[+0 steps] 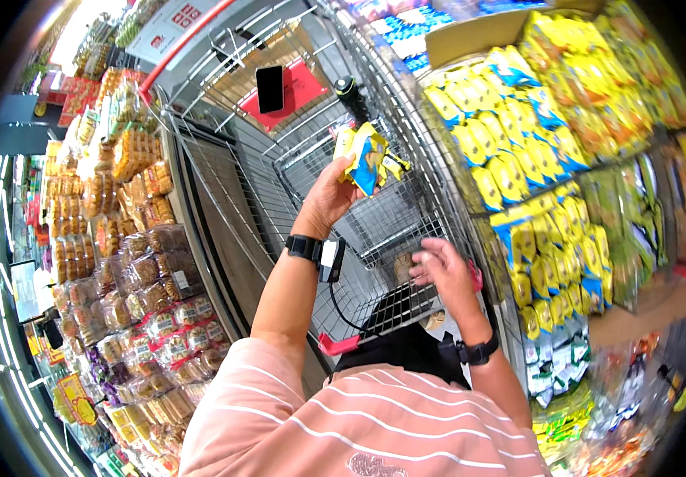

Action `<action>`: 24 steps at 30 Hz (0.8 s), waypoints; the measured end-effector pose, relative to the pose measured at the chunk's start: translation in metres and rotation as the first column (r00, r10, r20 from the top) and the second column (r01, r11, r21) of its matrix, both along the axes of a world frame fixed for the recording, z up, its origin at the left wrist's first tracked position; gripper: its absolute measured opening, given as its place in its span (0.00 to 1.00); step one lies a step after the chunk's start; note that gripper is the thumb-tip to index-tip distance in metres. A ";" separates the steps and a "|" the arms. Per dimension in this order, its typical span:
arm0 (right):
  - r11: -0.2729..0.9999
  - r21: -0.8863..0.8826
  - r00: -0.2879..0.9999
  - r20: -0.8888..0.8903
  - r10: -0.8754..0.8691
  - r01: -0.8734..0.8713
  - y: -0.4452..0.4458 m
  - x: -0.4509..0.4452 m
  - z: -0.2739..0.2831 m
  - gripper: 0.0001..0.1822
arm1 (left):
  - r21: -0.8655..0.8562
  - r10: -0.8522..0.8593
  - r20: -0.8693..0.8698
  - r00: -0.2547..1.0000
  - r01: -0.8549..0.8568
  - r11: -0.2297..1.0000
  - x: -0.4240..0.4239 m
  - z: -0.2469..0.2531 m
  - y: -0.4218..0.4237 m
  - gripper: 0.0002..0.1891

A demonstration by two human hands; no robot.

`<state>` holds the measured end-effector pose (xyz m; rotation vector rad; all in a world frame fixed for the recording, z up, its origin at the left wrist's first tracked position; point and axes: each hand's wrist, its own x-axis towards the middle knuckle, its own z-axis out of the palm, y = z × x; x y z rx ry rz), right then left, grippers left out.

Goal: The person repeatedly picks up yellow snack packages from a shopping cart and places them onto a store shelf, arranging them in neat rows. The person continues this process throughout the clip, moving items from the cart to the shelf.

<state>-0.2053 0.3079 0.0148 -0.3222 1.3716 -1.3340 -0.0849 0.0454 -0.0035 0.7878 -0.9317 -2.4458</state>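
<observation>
My left hand (334, 194) grips a yellow and blue snack packet (366, 156) above the wire shopping cart (387, 220). Behind the packet lies another yellow packet with black marks (395, 164), partly hidden. My right hand (441, 268) is raised over the near end of the cart with fingers apart and nothing in it, slightly blurred. A dark bottle (352, 98) stands beyond the held packet. In the cart's far part, a smartphone with a black screen (269, 89) rests on a red sheet (310, 89) over brown cardboard (298, 45).
Stacked packs of biscuits and pastries (140, 268) fill the display on the left. On the right, shelves hold rows of yellow and blue packets (498, 137), orange-yellow bags (593, 83) and green bags (629, 220). The cart's red handle (185, 45) crosses the upper left.
</observation>
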 end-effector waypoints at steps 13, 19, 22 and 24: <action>0.868 -0.440 0.968 0.006 -0.252 0.229 0.149 -0.038 0.113 0.24 | 0.000 -0.458 -0.161 0.874 0.464 0.886 -0.062 0.142 0.238 0.25; 0.811 -0.370 0.880 0.038 -0.474 0.453 0.213 -0.034 0.126 0.24 | -0.325 -0.545 0.022 0.838 0.522 0.789 -0.078 0.151 0.303 0.28; 0.713 -0.482 0.824 0.035 -0.565 0.509 0.236 -0.037 0.111 0.25 | -0.493 -0.508 0.119 0.853 0.495 0.716 -0.080 0.158 0.322 0.28; 0.734 -0.392 0.817 0.092 -0.569 0.555 0.257 -0.038 0.113 0.24 | -0.529 -0.473 0.143 0.869 0.471 0.706 -0.080 0.160 0.328 0.29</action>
